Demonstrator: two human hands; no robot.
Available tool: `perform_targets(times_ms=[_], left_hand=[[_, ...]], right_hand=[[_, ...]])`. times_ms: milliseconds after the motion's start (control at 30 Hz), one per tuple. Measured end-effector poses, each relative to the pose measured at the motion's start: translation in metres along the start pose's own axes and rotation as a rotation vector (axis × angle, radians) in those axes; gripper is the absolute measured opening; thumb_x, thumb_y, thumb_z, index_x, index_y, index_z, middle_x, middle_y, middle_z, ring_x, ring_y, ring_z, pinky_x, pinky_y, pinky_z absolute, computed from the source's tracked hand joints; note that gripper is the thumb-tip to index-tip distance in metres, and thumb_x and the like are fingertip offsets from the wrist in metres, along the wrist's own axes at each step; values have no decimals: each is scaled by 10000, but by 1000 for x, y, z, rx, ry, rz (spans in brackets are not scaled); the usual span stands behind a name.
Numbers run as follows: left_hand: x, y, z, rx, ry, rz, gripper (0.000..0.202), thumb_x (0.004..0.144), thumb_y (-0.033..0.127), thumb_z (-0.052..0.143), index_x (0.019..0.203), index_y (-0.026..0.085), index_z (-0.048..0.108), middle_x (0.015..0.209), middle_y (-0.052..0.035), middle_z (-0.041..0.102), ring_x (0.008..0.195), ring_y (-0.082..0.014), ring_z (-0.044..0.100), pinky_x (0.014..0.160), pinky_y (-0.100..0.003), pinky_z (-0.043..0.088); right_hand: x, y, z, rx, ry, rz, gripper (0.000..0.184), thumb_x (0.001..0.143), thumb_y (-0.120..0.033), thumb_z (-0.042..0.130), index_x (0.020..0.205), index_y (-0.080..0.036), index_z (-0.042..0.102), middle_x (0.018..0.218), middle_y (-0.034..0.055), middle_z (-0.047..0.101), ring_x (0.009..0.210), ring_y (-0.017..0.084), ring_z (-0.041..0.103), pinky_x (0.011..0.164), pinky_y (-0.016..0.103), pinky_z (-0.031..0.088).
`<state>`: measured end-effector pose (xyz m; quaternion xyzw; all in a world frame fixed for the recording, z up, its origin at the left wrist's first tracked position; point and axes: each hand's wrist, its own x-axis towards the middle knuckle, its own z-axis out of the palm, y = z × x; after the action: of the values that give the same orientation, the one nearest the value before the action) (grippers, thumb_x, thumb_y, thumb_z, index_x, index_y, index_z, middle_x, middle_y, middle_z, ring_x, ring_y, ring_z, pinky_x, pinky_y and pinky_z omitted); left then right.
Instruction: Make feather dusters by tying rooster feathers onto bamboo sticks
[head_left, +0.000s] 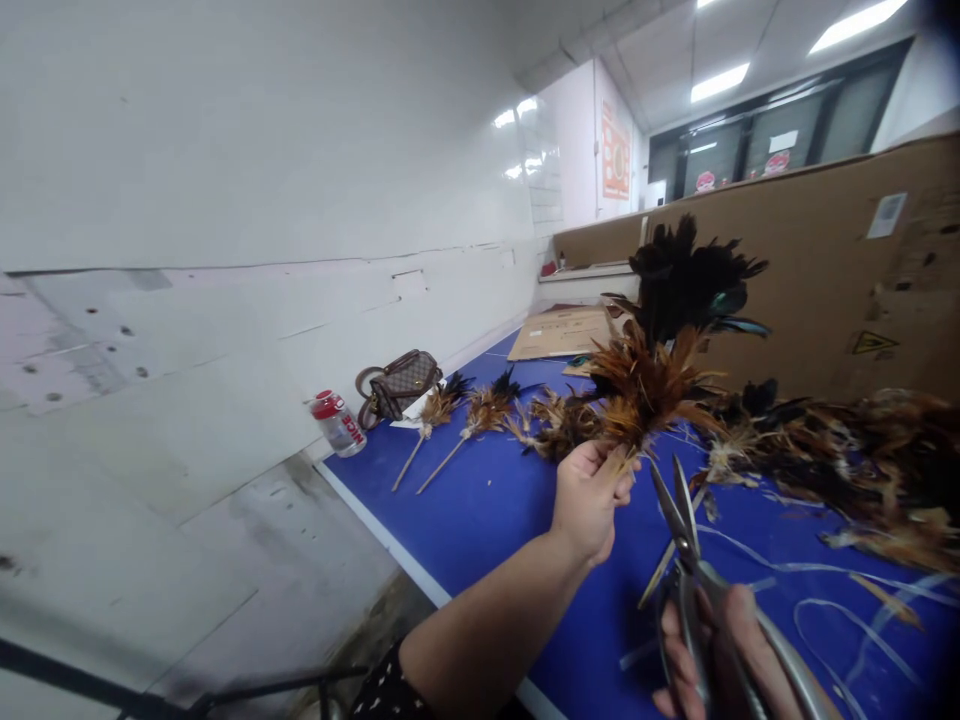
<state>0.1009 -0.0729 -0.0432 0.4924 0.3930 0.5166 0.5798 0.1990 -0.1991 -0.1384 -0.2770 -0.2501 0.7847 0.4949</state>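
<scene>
The left hand (589, 500) is closed, with its thumb and fingers pinching the bottom of a bunch of feathers (656, 375). The bunch stands up above that hand and leans a little to the right. Its low feathers are orange and brown. Its top feathers are black, and some shine blue and green.

The right hand (750, 630) is wrapped around the handles of a pair of scissors (684, 545). The two blades are spread apart, and their tips point up, just beside the fingers of the left hand and the bottom of the bunch. A thin stick (658, 578) lies at a slant just left of the scissors.

Both hands are over a blue bench (465, 510). Past the left hand, on its left side, two small feather dusters (487, 410) lie side by side with their sticks toward the person. Farther left are a brown bag (405, 385) and a clear jar (341, 430) with a red lid. A big messy pile of feathers (862, 450) lies past the right hand and to its right. Clear strips curl on the bench beside the right hand. Far beyond both hands lies a flat piece of cardboard (562, 333).
</scene>
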Motion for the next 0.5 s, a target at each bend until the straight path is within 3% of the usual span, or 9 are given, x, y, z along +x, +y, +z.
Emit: perform_targets(times_ms=[133,300,500], left_hand=[[-6,-9,-3,-1,-3,-21,549,719,496,936,932,125,594,785,-32,658,544,-36,418,517,-217,204],[-11,-21,-6,-12,9,-63,577,699,522,948,913,127,587,752,-19,634,545,-35,406,521,-216,205],[-12,-29,-9,-17,-3,-86,548,724,502,935,930,125,594,774,-31,650,545,-32,404,517,-212,190]], right_hand=[[1,-7,8,19,1,-36,806,800,-980,495,861,-201,694,684,57,608,562,197,592,717,428,621],[0,-1,11,62,67,6,829,704,-1019,569,789,-197,643,595,24,539,470,166,507,561,396,582],[1,5,6,77,116,-8,780,716,-959,651,733,-181,603,553,-6,469,414,112,411,453,329,517]])
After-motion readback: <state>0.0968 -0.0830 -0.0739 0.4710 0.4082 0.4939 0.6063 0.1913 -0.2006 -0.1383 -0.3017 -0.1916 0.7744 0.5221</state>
